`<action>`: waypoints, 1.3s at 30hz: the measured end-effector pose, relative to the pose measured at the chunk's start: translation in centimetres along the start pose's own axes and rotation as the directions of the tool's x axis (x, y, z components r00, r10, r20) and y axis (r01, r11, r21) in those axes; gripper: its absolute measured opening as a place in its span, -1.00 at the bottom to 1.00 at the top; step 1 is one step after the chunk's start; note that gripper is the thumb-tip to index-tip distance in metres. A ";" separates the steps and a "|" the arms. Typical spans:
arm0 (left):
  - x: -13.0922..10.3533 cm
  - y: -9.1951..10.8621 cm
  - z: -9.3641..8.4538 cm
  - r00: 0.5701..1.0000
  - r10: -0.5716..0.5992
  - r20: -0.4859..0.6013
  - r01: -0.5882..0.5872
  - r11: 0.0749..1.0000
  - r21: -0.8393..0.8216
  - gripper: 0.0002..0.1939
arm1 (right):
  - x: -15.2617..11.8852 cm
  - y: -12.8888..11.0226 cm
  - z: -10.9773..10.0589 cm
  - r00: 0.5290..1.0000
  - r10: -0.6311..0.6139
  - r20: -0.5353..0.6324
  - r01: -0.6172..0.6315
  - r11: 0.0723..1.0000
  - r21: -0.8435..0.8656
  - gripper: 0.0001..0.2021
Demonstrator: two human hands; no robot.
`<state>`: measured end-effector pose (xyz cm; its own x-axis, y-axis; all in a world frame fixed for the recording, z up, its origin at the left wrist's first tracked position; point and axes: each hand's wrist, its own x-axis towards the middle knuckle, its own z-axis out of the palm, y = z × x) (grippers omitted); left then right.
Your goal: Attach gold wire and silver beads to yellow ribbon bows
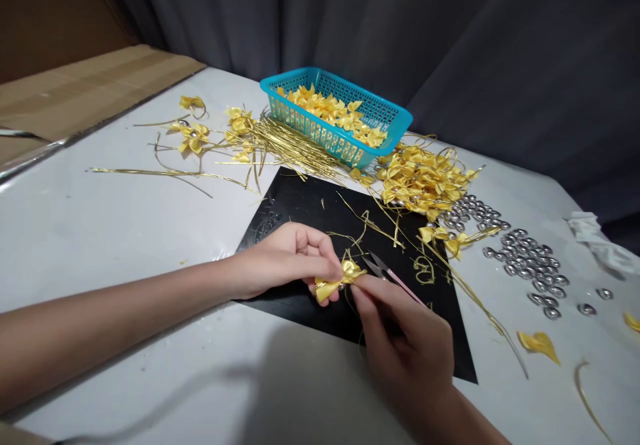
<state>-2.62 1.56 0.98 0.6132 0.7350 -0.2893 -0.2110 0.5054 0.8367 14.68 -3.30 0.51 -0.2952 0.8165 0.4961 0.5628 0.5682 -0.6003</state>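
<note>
A dark grey curtain (350, 18) hangs in folds behind a broad white worktop (125, 238), with brown corrugated cardboard (100, 82) along the far left edge. The worktop is glossy, and a soft shadow falls across its near side. On it lies a black rectangular mat (310, 192), littered with gold wire offcuts. A turquoise perforated plastic basket (395, 125) beyond the mat carries yellow bows (325, 105); a heap of finished-looking bows with gold wire (425, 178) stands to its right, a bundle of straight gold wires (295, 146) to its left.

Over the mat, the left hand (297, 258) pinches one yellow satin bow (350, 272) between its fingers, while the fingers of the right hand (407, 332) close narrowly on the bow's right edge. Pink-handled metal snips (385, 270) show just beyond the right hand; whether held or lying loose cannot be told. Silver teardrop beads (527, 258) are scattered at right.

Uneven pressure from the two grips could crush or twist the satin. The snips' bare points, so near the fingers, could nick skin or snag ribbon, and a sweeping sleeve or wrist could scatter the beads.
</note>
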 end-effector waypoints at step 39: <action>-0.2 -0.4 0.4 0.988 0.127 -0.085 -0.116 0.986 0.119 -0.95 | -0.3 0.1 0.0 0.983 0.173 0.056 -0.172 0.985 -0.012 -0.86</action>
<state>-2.39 1.08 0.89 0.5143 0.8291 -0.2192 -0.1886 0.3587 0.9142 14.77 -3.48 0.29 -0.2366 0.9068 0.3489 0.6146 0.4178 -0.6691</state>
